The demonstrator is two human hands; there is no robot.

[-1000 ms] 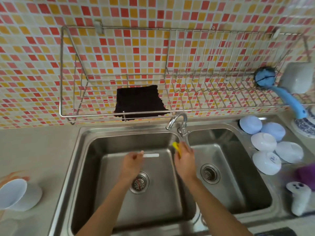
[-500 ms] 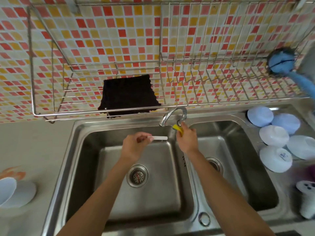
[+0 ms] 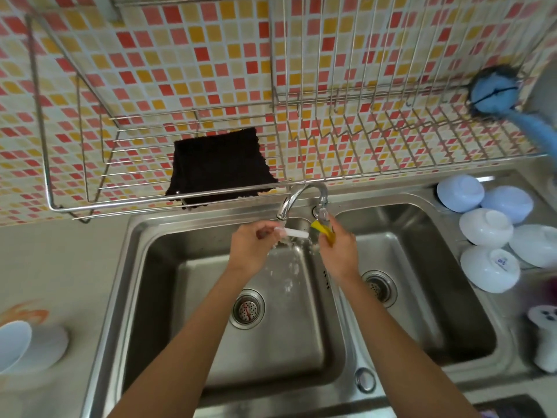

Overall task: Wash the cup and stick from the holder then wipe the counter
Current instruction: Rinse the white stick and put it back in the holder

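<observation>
Stick [image 3: 296, 232] is under the faucet [image 3: 301, 199] spout, over the back edge of the left sink [image 3: 211, 342] basin, with water running onto it and splashing below. Left hand [image 3: 253, 247] pinches its left end between curled fingers; the white free end pokes out to the right, toward the right hand [image 3: 339, 251]. Long axis is near horizontal, running left-right in front of the faucet, right tip a touch lower. Right hand is curled round a yellow sponge [image 3: 323, 231] just right of the spout, with the sponge's upper corner close to the stick's free tip; can't tell if they touch. Handling guess: stick is light, thin and stiff, probably plastic, slick once wet and soapy, so an end pinch will let it rotate or slip; better to grip further in and scrub the exposed length, then swap ends. Not fragile, but easy to drop toward the drain [image 3: 247, 307] straight below the faucet. Cup: a white cup-like thing [image 3: 12, 345] sits on the table far left of the faucet, blurred, can't confirm it's the one. Dark cloth [image 3: 218, 165] hangs on the wire rack [image 3: 301, 146] just above and left of the faucet, likely for the wipe.
</observation>
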